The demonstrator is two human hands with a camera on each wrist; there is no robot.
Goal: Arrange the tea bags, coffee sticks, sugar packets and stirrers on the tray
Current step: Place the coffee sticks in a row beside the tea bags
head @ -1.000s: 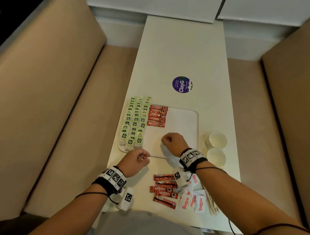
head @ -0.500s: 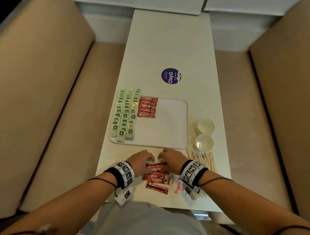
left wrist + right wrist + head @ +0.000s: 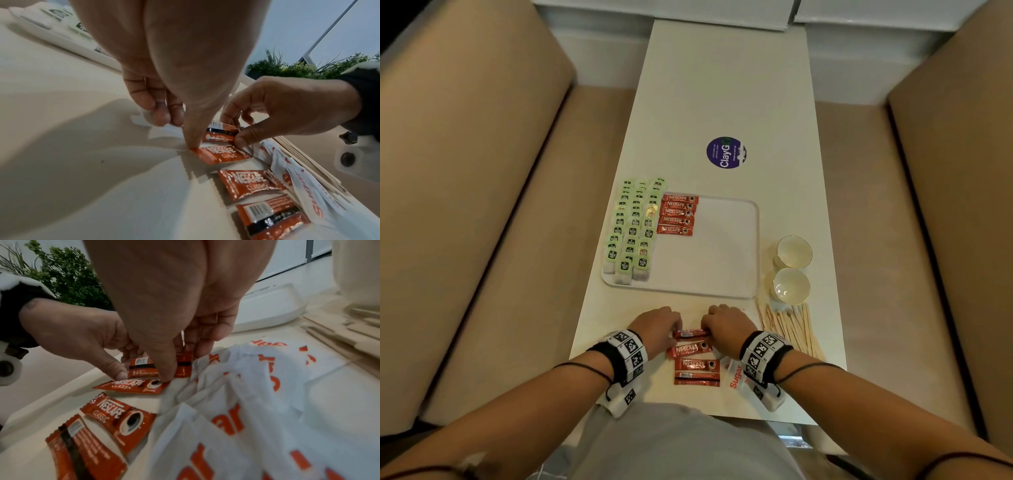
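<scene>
A white tray (image 3: 722,274) holds rows of green tea bags (image 3: 633,233) along its left side and several red coffee sticks (image 3: 677,215) beside them. In front of the tray, my left hand (image 3: 676,329) and right hand (image 3: 705,330) pinch the two ends of one red coffee stick (image 3: 690,333) lying barcode side up. The left wrist view shows that coffee stick (image 3: 222,133) between both thumbs. More loose coffee sticks (image 3: 697,366) lie nearer to me. White sugar packets (image 3: 257,386) lie partly under my right wrist. Wooden stirrers (image 3: 787,329) are fanned out on the right.
Two small white cups (image 3: 792,270) stand right of the tray, just beyond the stirrers. A round purple sticker (image 3: 726,152) lies on the narrow white table (image 3: 722,85) beyond the tray. Beige bench seats (image 3: 482,205) flank the table on both sides.
A second ago both hands held a thin stirrer over the tray's front edge. They have drawn back towards me to the loose coffee sticks and now pinch the farthest one.
</scene>
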